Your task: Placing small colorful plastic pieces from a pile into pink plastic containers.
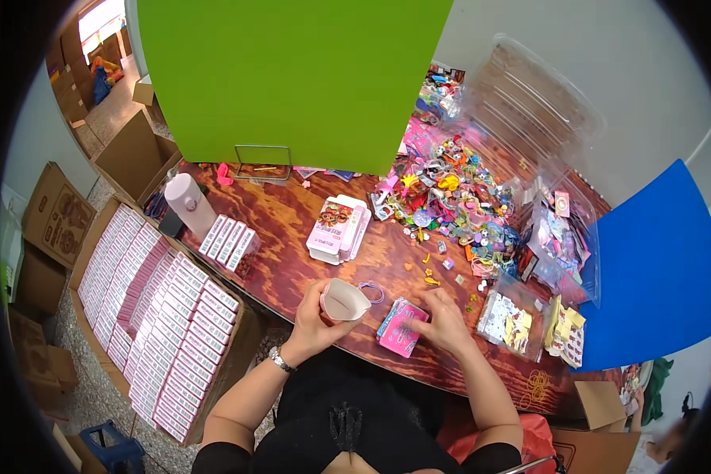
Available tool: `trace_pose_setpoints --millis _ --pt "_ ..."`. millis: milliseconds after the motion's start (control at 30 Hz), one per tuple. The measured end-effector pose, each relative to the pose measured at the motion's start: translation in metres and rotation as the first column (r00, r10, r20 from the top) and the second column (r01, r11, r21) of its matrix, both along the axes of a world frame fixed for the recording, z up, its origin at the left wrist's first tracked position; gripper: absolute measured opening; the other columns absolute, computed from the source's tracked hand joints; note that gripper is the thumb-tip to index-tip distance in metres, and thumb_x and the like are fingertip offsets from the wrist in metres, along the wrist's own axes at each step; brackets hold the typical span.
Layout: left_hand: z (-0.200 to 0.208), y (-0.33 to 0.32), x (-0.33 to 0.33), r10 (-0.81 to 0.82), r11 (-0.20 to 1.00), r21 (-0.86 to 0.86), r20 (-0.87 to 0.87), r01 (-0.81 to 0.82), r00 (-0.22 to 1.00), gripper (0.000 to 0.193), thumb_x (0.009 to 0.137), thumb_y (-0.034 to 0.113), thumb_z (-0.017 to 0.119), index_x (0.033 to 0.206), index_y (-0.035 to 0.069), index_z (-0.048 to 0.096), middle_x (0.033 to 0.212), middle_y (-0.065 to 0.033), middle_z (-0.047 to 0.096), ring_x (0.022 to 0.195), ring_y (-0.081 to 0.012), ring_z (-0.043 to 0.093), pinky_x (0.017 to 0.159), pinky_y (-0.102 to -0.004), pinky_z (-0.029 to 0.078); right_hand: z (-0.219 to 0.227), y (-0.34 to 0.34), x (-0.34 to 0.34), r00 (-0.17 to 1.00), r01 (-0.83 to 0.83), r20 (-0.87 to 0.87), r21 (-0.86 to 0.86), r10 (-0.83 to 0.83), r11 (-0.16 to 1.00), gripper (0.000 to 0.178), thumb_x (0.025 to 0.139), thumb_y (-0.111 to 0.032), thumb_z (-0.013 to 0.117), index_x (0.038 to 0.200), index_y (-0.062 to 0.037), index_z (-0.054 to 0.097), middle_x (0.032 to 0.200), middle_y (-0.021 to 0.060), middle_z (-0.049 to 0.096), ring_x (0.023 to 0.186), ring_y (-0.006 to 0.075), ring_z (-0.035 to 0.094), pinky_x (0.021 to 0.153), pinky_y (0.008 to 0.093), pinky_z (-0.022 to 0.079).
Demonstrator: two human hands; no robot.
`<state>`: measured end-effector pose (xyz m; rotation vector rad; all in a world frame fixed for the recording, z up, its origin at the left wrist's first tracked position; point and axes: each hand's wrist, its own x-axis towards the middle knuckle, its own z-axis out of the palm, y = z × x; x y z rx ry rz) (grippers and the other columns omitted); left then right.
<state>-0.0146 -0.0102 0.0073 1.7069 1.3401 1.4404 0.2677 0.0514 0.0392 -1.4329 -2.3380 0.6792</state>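
My left hand [317,322] is wrapped around a small open carton [344,302], its pale inside facing up. To its right, my right hand [448,322] grips the side of a stack of small pink and blue booklets [400,335] by the table's front edge, thumb on top. Whether the stack is lifted off the table I cannot tell. A purple band ring [371,293] lies between the carton and the stack. Farther back, several flat printed cartons [338,229] are piled on the table.
Small colourful trinkets [458,193] heap at the back right, near clear plastic bins [565,229] and a tray of small cards [507,322]. At left are a pink bottle [189,204], a row of upright cartons [229,243] and a cardboard box [249,347] packed with cartons. A green panel [284,79] stands behind.
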Motion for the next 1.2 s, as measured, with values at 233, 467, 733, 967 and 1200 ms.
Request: trace_pose_setpoints --millis 233,467,733,967,1200 --pt "-0.003 -0.001 0.007 -0.039 0.995 -0.093 0.046 0.043 0.998 0.071 0.073 0.015 0.091 0.128 0.003 0.049 0.112 -0.0064 0.064 0.103 -0.0150 0.064 0.090 -0.0317 0.052 -0.030 0.013 0.016 0.997 0.055 -0.045 -0.051 -0.057 0.997 0.047 0.079 -0.029 0.086 0.115 -0.0032 0.067 0.092 0.0118 0.068 0.078 0.0228 0.066 0.072 0.0363 0.054" --pt "-0.008 0.000 0.009 -0.061 0.992 -0.109 0.037 0.065 0.997 0.075 0.072 0.018 0.093 0.130 0.003 0.047 0.111 -0.0063 0.065 0.103 -0.0147 0.064 0.091 -0.0320 0.053 -0.057 0.037 0.029 0.877 0.043 -0.401 -0.482 -0.264 0.875 0.024 0.089 -0.016 0.079 0.102 -0.0004 0.067 0.078 0.0017 0.069 0.072 0.0088 0.065 0.066 0.0272 0.053" --pt "-0.006 0.000 0.008 -0.027 0.989 -0.146 0.052 0.034 0.998 0.073 0.072 0.018 0.093 0.128 0.002 0.048 0.111 -0.0071 0.065 0.103 -0.0148 0.064 0.091 -0.0317 0.053 -0.045 0.049 0.041 0.857 -0.065 -0.448 -0.587 -0.256 0.807 0.016 0.097 -0.014 0.069 0.102 0.0002 0.065 0.085 0.0009 0.068 0.076 0.0082 0.063 0.069 0.0239 0.050" --pt "-0.016 0.002 0.016 0.053 0.982 -0.187 0.074 -0.038 0.996 0.066 0.069 0.022 0.093 0.120 0.002 0.055 0.111 -0.0146 0.062 0.103 -0.0286 0.065 0.088 -0.0390 0.053 0.041 0.008 -0.004 0.574 0.062 -0.780 -0.262 -0.249 0.963 0.009 0.098 -0.011 0.067 0.103 -0.0046 0.065 0.089 -0.0017 0.065 0.078 0.0060 0.059 0.069 0.0229 0.048" --pt "-0.006 0.000 0.022 0.120 0.985 -0.120 -0.068 -0.127 0.990 0.064 0.067 0.022 0.092 0.117 0.001 0.057 0.106 -0.0166 0.062 0.101 -0.0338 0.062 0.086 -0.0422 0.050 0.050 -0.004 -0.053 0.807 0.072 -0.576 0.316 0.131 0.946 0.007 0.091 -0.001 0.071 0.097 -0.0025 0.068 0.085 0.0029 0.065 0.072 0.0127 0.059 0.065 0.0276 0.048"
